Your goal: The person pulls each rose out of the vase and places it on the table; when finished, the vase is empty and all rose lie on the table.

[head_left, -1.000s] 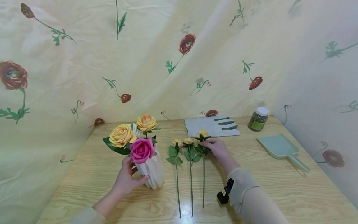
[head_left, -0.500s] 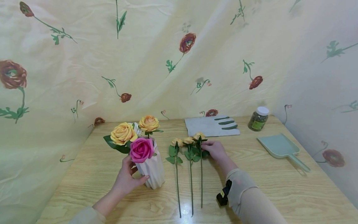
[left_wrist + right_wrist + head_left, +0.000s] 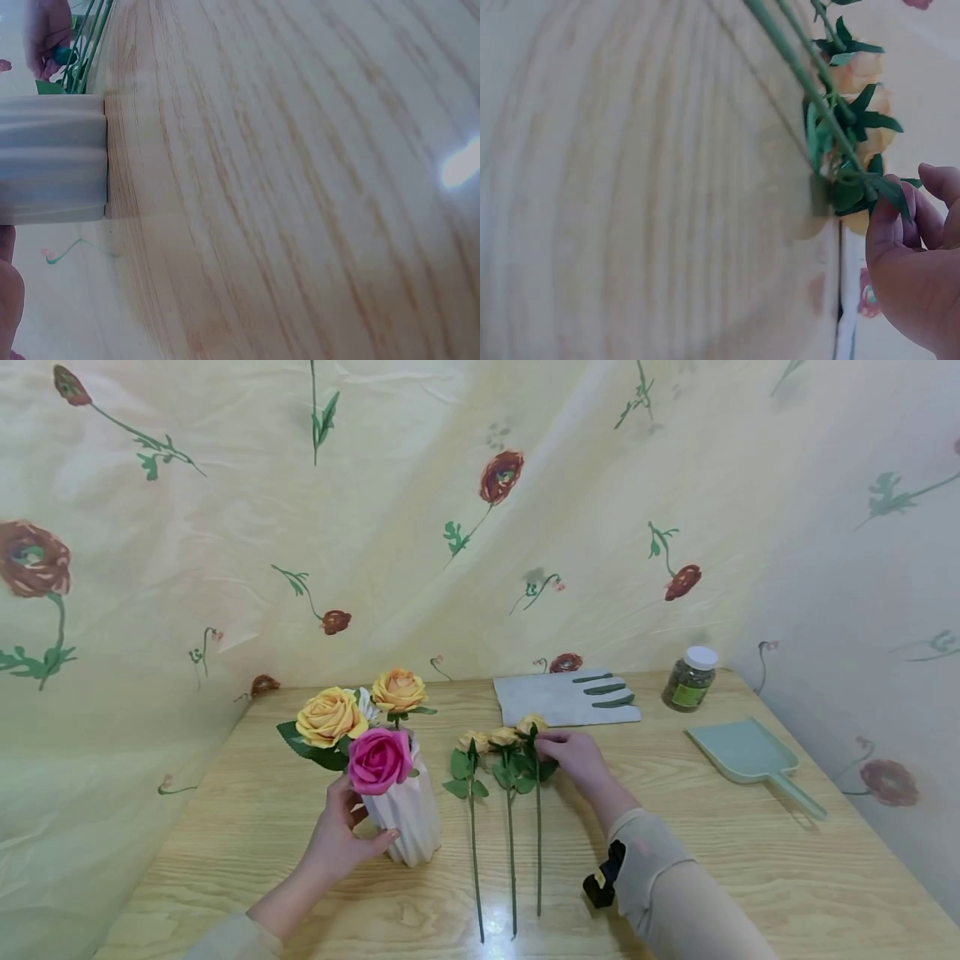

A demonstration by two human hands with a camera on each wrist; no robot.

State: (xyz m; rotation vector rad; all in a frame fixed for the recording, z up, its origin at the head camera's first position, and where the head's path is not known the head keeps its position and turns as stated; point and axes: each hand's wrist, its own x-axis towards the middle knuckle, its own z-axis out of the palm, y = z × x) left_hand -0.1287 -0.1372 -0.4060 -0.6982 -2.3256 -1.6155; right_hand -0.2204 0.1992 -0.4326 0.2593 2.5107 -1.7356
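My left hand grips a white ribbed vase, fingers behind it and thumb across its front. In the vase stand a pink rose, two yellow-orange roses and a white bloom partly hidden behind. Right of it, three long-stemmed pale yellow roses lie side by side, blooms toward the back. My right hand pinches the rightmost rose just under its bloom. The right wrist view shows the fingertips at that rose's green sepals. Its leaves overlap those of the middle rose; the left rose lies beside them.
A white glove with green-striped fingers lies flat at the back of the wooden table. Farther right stand a white-lidded jar and a pale green dustpan. Flower-patterned cloth hangs behind the table.
My right hand has shifted the rightmost rose a little left, closer to the middle one. The left hand and vase have stayed in place.
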